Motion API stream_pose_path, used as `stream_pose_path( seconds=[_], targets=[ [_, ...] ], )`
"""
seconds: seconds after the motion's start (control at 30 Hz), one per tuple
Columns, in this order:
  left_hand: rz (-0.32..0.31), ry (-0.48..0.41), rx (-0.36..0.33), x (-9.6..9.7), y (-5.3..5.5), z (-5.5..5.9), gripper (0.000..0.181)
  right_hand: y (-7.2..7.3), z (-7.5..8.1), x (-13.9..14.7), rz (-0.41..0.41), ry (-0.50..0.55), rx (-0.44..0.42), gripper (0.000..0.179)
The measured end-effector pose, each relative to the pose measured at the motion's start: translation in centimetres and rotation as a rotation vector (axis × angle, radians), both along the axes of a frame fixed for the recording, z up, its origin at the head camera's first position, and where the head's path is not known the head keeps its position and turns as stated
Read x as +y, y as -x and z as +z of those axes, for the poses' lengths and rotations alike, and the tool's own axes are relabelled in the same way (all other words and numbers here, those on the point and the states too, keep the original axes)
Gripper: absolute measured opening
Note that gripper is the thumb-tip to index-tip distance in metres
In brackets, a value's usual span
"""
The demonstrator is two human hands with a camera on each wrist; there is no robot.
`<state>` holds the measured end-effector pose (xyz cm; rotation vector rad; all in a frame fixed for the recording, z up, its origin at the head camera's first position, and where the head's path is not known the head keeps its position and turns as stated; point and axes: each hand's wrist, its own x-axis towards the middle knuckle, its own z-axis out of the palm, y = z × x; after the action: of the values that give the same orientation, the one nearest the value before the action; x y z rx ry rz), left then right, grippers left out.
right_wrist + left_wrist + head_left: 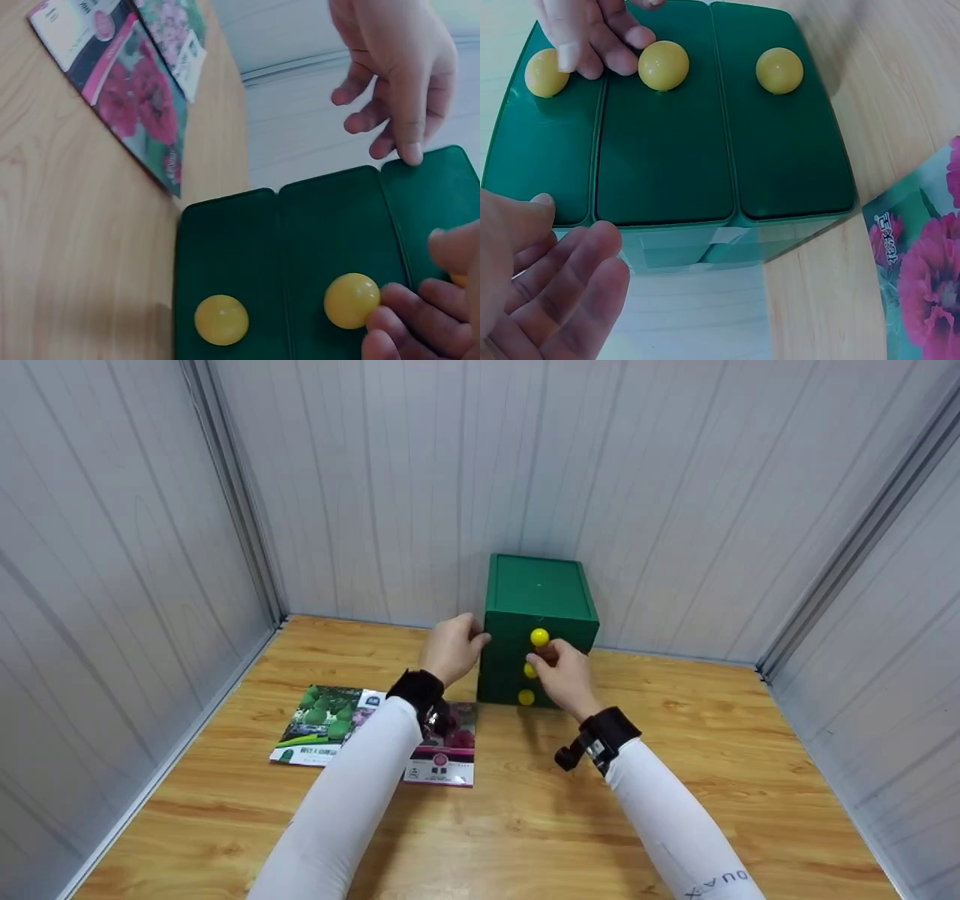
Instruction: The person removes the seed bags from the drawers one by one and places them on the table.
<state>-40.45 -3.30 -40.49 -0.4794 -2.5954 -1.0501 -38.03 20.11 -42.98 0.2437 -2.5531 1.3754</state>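
Observation:
A green three-drawer cabinet (541, 589) stands against the back wall, with a round yellow knob on each drawer front. My right hand (568, 679) is at the top knob (539, 637), thumb and fingers around its lower side. Its other fingertips are beside the middle knob (352, 301). In the right wrist view the hand covers most of the top knob. My left hand (452, 647) is at the cabinet's left side, thumb touching the front edge of the top drawer (536, 169). Its other fingers (570, 292) are relaxed and hold nothing. The bottom knob (526, 697) is untouched.
Flat printed packets lie on the wooden table (525, 832) left of the cabinet: one with green fruit (322, 716), one with pink flowers (442, 769). My left forearm crosses over them. Pale panel walls (412, 472) enclose the back and sides.

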Motion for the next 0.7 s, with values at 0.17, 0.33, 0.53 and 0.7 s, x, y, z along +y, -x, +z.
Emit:
stream_pose_path(
  seconds=[0.17,0.33,0.53,0.7],
  targets=[
    [0.011,0.027,-0.009,0.0,0.0,-0.4,0.018,-0.4,-0.4,-0.5,-0.106,-0.134,0.001,0.033],
    [0.019,0.041,-0.055,0.3,-0.2,-0.8,0.02,-0.4,-1.0,-0.6,-0.148,-0.172,-0.067,0.039],
    [0.018,0.038,-0.079,0.7,-0.3,-1.0,0.021,-0.2,-1.6,-0.5,-0.157,-0.15,-0.089,0.04],
    [0.028,0.037,-0.092,0.9,-0.3,-1.3,0.019,-0.2,-1.9,-0.5,-0.159,-0.132,-0.062,0.035]
  ],
)
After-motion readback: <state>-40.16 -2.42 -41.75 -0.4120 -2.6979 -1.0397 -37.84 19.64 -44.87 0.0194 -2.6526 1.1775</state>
